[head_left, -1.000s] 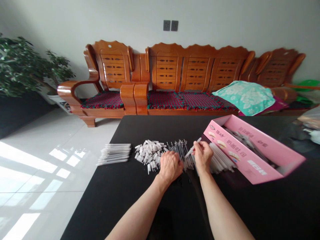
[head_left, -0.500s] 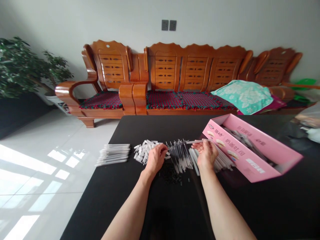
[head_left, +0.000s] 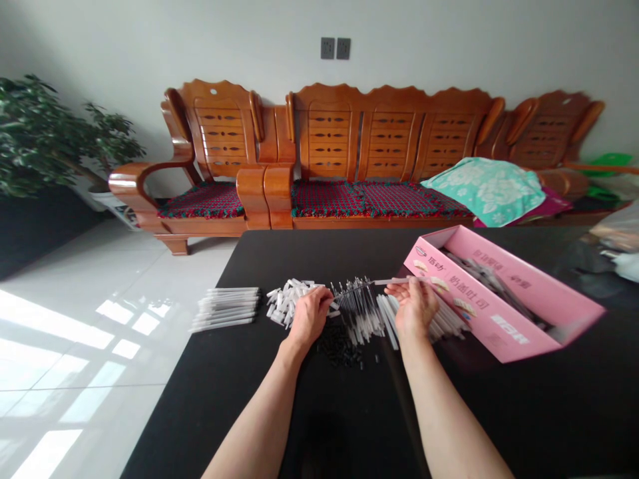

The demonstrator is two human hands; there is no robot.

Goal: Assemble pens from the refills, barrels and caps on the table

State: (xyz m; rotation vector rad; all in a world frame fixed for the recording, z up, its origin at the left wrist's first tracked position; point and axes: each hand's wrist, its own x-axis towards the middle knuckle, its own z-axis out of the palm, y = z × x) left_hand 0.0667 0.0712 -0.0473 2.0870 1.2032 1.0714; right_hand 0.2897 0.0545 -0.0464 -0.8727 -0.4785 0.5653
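- Upper left: potted ficus by wooden sofa w/ red-green seat pads; teal floral towel lies on its R end.
- Centre L of black desk: tidy stack of clear pens, all laid parallel, set apart from loose piles. Looks like the only ordered lot so far.
- Next along: heap of small white plastic parts, still loose.
- L hand sits at heap's R edge, fingers curled, touching or just above loose parts. Can't tell if they grip anything.
- Below L hand: scatter of small black parts, also loose.
- Centre: bunch of thin pen refills, loose, between the two hands.
- R hand over loose clear pen barrels, fingers closed on single clear pen barrel, held level, its far end reaching toward refills.
- Far R: pink cardboard box, tilted open side up, near R hand; holds more items, too blurred to name.
- Tally: most parts still loose on desk, stack small by comparison.
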